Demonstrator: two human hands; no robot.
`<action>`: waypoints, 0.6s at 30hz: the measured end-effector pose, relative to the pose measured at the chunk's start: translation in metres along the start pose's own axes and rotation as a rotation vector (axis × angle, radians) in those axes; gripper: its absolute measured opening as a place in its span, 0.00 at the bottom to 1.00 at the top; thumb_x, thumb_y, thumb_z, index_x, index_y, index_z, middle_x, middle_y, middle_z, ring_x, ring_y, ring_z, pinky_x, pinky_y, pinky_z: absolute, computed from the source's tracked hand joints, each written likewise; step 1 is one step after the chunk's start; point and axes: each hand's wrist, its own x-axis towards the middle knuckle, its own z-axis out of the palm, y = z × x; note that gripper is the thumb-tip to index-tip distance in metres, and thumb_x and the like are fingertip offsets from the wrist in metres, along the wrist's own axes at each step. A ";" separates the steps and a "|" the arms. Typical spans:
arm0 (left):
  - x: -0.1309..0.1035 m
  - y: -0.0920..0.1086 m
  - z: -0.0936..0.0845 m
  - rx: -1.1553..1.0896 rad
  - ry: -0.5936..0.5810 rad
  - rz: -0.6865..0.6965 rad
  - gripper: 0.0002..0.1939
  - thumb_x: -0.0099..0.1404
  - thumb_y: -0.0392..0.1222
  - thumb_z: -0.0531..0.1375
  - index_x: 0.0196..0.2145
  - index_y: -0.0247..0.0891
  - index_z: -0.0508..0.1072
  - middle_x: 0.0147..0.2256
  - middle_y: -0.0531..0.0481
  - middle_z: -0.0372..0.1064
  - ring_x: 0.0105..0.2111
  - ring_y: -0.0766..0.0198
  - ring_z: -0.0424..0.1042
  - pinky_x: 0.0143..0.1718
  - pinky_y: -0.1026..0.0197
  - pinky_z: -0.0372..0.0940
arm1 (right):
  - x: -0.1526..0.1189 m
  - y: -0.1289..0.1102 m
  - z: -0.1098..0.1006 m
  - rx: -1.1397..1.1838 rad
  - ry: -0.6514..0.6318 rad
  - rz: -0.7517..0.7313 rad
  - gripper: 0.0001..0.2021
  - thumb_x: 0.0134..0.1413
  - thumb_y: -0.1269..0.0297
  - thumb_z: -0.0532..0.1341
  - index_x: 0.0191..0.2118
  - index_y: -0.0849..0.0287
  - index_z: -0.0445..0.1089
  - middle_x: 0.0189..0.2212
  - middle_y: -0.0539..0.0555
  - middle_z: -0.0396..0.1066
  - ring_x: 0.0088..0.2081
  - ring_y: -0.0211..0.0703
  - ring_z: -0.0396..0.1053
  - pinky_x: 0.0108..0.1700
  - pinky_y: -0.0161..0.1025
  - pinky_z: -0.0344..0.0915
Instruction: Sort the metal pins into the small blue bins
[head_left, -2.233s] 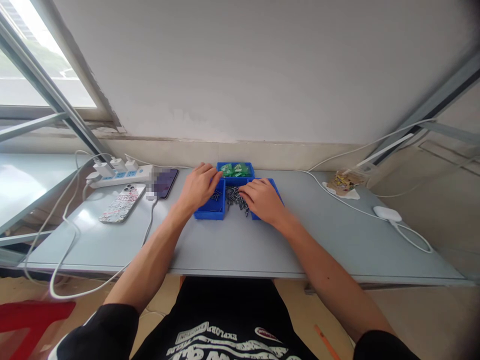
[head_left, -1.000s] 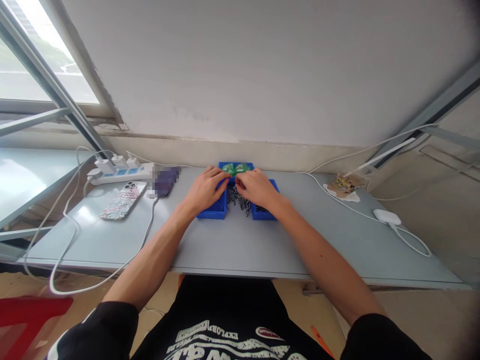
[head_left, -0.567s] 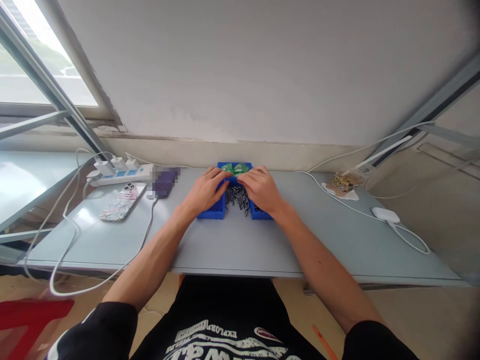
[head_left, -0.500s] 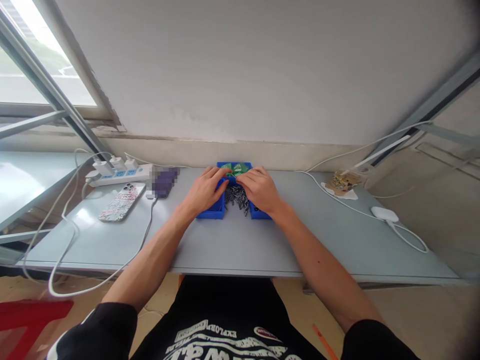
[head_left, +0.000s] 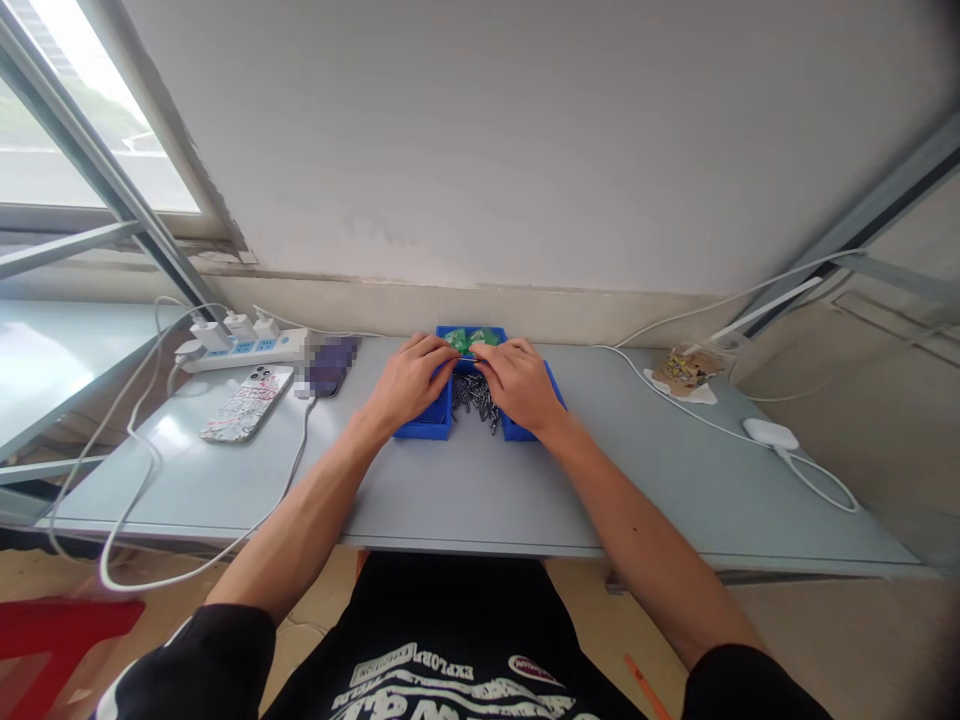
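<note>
My left hand (head_left: 415, 378) and my right hand (head_left: 517, 380) face each other over the middle of the desk, fingers closed in a pinch. Between their fingertips they hold a thin, short metal rod (head_left: 468, 359), level and too small to make out fully. Just below it lies a loose pile of small dark metal parts (head_left: 478, 393), which look like screws. A blue bin (head_left: 421, 431) sits partly under my left hand, another blue bin (head_left: 517, 431) under my right. Behind the fingers, a third blue bin (head_left: 471, 331) holds green packets (head_left: 480, 338).
On the left are a power strip (head_left: 281, 346) with chargers, a patterned phone (head_left: 247, 405) and a dark phone (head_left: 334, 366) on a white cable. To the right lie a brown bag (head_left: 686, 370) and a white charging case (head_left: 771, 433) with its cable. A wall rises behind the desk.
My right hand has shifted slightly, with its fingertips a little lower, and the rod between the fingertips shows more clearly. The view has moved marginally; the bins and pile look the same.
</note>
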 end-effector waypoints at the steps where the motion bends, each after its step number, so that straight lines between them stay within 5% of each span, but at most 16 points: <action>1: 0.000 0.000 0.000 0.002 0.005 0.006 0.16 0.78 0.43 0.51 0.47 0.39 0.79 0.46 0.43 0.76 0.47 0.54 0.71 0.51 0.51 0.68 | 0.000 0.000 0.000 -0.003 -0.003 0.003 0.16 0.75 0.66 0.47 0.56 0.56 0.70 0.41 0.57 0.80 0.41 0.48 0.74 0.53 0.47 0.61; 7: -0.002 -0.001 0.004 -0.005 0.041 0.036 0.14 0.76 0.41 0.53 0.46 0.39 0.79 0.45 0.43 0.77 0.46 0.55 0.71 0.50 0.51 0.69 | -0.001 0.001 0.004 -0.019 -0.003 -0.011 0.15 0.76 0.64 0.48 0.57 0.57 0.67 0.42 0.57 0.80 0.41 0.49 0.74 0.52 0.46 0.61; 18: -0.002 0.001 0.007 0.006 0.061 0.034 0.12 0.74 0.40 0.56 0.43 0.40 0.80 0.43 0.45 0.78 0.45 0.56 0.73 0.50 0.51 0.68 | -0.002 0.006 0.010 -0.044 0.087 -0.024 0.12 0.75 0.63 0.53 0.42 0.57 0.72 0.34 0.54 0.79 0.37 0.46 0.74 0.47 0.44 0.60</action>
